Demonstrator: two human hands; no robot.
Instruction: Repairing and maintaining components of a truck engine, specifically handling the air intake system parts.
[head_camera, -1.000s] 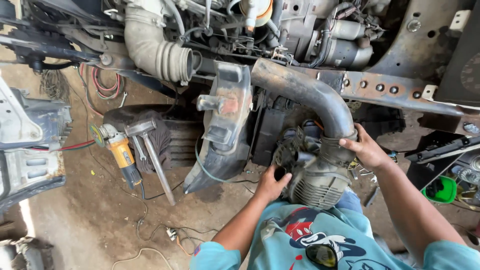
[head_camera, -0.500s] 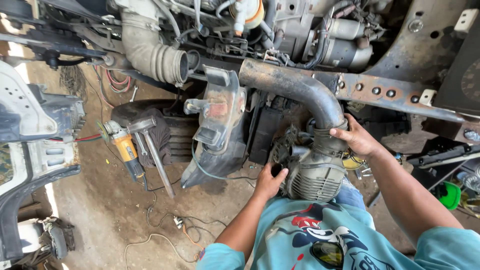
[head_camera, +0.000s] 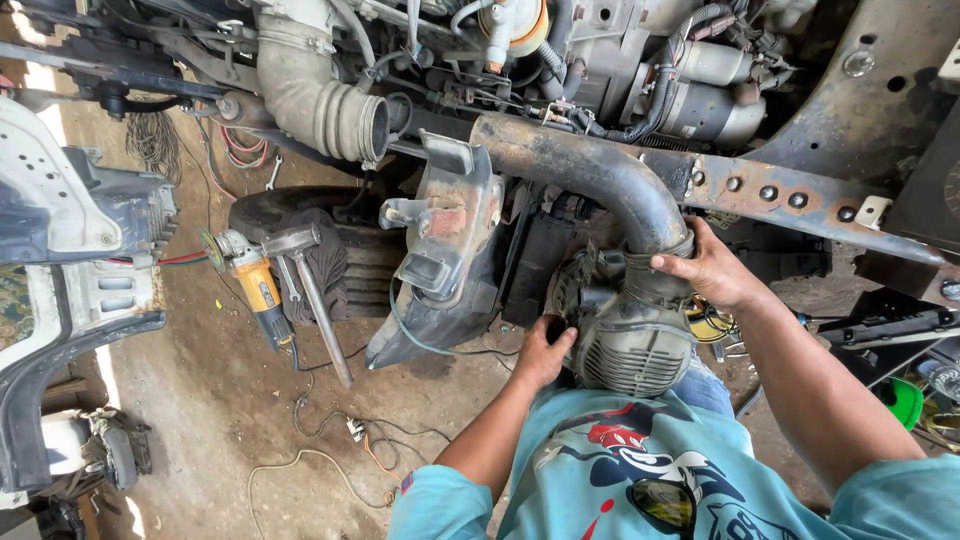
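A rusty curved exhaust pipe (head_camera: 590, 165) bends down into a grey ribbed metal unit (head_camera: 632, 345) that rests against my lap. My right hand (head_camera: 708, 268) grips the joint where the pipe meets that unit. My left hand (head_camera: 541, 352) presses on the unit's left side, fingers curled on its dark edge. Both forearms reach forward from my teal printed shirt.
A yellow angle grinder (head_camera: 250, 280) and a long-handled hammer (head_camera: 310, 290) lie on the dirt floor to the left, with loose cables (head_camera: 340, 440). A dented metal housing (head_camera: 440, 250) stands beside the pipe. Engine hoses (head_camera: 320, 95) and a rusty frame rail (head_camera: 800, 200) run above. White body panels (head_camera: 60, 250) sit far left.
The view has shifted a little, so the pipe and unit sit lower and more central. Both hands stay on the unit, the right one still at the pipe joint.
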